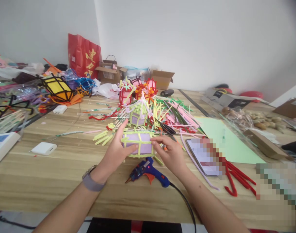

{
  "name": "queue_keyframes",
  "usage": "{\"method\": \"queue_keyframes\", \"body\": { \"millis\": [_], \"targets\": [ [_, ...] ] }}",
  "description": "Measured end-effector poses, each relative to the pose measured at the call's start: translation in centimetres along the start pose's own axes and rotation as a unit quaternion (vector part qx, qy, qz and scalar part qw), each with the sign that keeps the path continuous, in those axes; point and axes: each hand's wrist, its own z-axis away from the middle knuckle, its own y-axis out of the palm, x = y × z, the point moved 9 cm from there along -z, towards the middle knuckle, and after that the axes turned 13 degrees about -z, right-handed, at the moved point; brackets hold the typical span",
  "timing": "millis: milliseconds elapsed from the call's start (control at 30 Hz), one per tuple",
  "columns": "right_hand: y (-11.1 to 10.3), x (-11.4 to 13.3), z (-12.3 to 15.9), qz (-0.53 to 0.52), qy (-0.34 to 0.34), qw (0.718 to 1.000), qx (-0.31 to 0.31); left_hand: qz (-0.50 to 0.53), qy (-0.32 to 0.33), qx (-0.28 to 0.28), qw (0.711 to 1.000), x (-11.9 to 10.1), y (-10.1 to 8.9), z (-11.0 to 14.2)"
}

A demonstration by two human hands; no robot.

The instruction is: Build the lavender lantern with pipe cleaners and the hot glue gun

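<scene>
Between my two hands is a purple paper lantern (144, 149) framed with yellow-green pipe cleaners. My left hand (117, 147) grips its left end, thumb across the front panel. At its right edge, the fingers of my right hand (168, 150) pinch the yellow-green frame. Right below the lantern lies a blue hot glue gun (148, 170), nozzle toward the left, its small red light lit and its black cord running down to the table's front edge. Just behind stands a smaller purple and green lantern (137, 118) with a fringed top.
Short yellow-green twisted pieces (101, 138) lie left of the lantern. Loose pipe cleaners (177, 113) are heaped behind to the right. A phone (203, 157) and a pale green sheet (225, 139) lie at right, a white charger (44, 148) at left. Finished lanterns (57, 87) stand farther back.
</scene>
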Motion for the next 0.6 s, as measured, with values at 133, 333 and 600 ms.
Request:
{"method": "queue_keyframes", "body": {
  "millis": [133, 333, 600],
  "targets": [
    [0.2, -1.8, 0.2, -0.151, 0.086, 0.984, -0.047, 0.006, 0.012, -0.018, 1.0, 0.0, -0.1, 0.1],
    [2.4, -4.4, 1.3, -0.392, 0.262, 0.879, -0.072, -0.06, 0.026, -0.065, 0.996, -0.2, -0.6, 0.2],
    [3.3, -4.6, 1.8, -0.444, 0.302, 0.842, -0.06, -0.051, 0.024, -0.056, 0.997, 0.2, -0.3, 0.1]
  ]
}}
